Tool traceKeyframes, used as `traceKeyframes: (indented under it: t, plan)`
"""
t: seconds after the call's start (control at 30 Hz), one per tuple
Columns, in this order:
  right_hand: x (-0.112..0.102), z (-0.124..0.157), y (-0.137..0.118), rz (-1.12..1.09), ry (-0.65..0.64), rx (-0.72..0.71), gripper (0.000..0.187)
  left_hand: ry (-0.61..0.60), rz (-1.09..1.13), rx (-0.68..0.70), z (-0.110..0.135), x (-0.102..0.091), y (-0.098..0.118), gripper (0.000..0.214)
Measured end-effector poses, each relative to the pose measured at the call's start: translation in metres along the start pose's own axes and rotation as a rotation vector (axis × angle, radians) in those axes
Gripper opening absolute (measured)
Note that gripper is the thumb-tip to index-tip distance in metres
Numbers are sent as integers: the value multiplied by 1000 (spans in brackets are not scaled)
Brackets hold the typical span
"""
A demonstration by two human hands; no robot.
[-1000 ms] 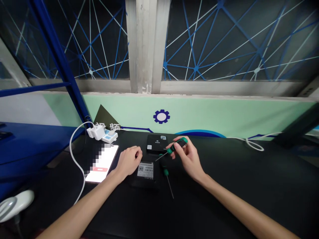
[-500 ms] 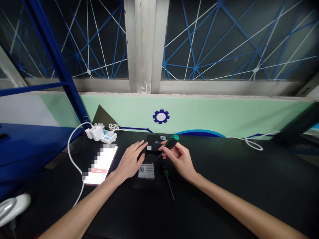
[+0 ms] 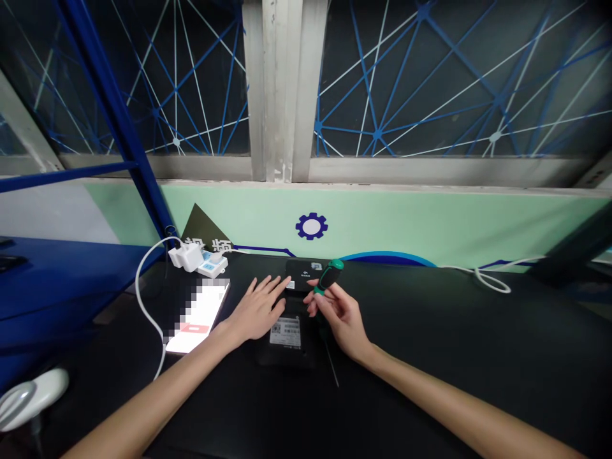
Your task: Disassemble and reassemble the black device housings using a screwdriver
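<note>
A green-and-black screwdriver (image 3: pixel 331 275) is gripped by the fingers of my right hand (image 3: pixel 345 322), its handle tilted upward; its tip is hidden. My left hand (image 3: pixel 255 312) lies palm down with fingers stretched out, along the left edge of a flat black device (image 3: pixel 285 358) with a white printed label. Behind the device is a black box (image 3: pixel 300 270) with white markings, near my left fingertips. The thin shaft of a second screwdriver (image 3: pixel 332 368) sticks out on the black table below my right hand, which mostly covers its handle.
At the left lies a lit phone (image 3: pixel 210 312) with its screen partly blurred out. Behind it a white power strip (image 3: pixel 210 262) holds a charger and a white cable (image 3: pixel 139 287). A white rounded device (image 3: pixel 45 392) stands at the far left. Another white cable (image 3: pixel 488 280) runs along the wall.
The screwdriver in my right hand has swung more upright, and its shaft has gone out of sight. My right hand now covers more of the second screwdriver. The view has shifted slightly.
</note>
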State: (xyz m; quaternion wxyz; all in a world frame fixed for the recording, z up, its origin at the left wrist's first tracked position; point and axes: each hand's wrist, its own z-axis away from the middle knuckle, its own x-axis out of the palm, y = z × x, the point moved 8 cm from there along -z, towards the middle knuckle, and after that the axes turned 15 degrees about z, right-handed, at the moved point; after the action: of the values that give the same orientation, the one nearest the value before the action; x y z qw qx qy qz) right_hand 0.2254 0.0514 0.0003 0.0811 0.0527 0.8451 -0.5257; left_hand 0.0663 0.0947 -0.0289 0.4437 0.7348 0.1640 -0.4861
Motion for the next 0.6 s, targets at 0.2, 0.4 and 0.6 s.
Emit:
traceKeyframes:
  t: [0.2,0.4,0.6]
  plan:
    - [2,0,4,10,-7,8,34,11,24,-16,1,0,-2,53]
    - [2,-1,5,88,-18,0,35,-6,35,-18,0,0,-4,53]
    - [1,-2,2,166,-4,-9,30,-44,69,-24,-1,-1,-6,52]
